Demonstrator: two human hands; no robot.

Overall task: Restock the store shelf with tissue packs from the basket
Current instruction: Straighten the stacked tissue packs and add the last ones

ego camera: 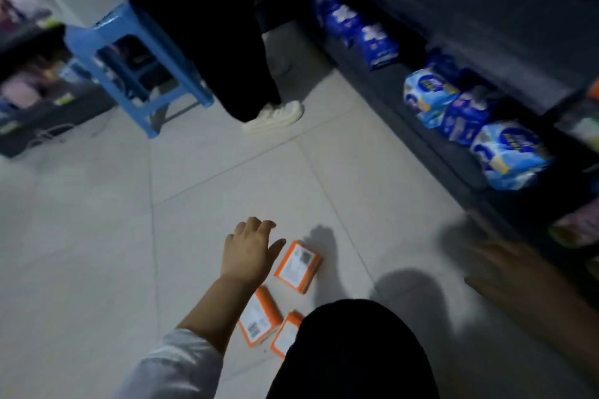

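Note:
Three orange-and-white tissue packs lie on the pale floor tiles: one (298, 266) just right of my left hand, one (259, 317) under my left forearm, and one (285, 334) partly hidden by my dark knee. My left hand (249, 253) hovers over the floor with fingers spread and holds nothing. My right hand (512, 272) is blurred at the lower right, fingers extended, empty, close to the dark shelf (421, 100). The shelf's bottom level holds several blue tissue bundles (509, 155). No basket is visible.
Another person's dark trouser leg and white shoe (275, 116) stand on the floor ahead. A blue plastic stool (129, 52) with a white sheet on top stands at the upper left. A low dark rack (32, 91) with goods runs along the left edge.

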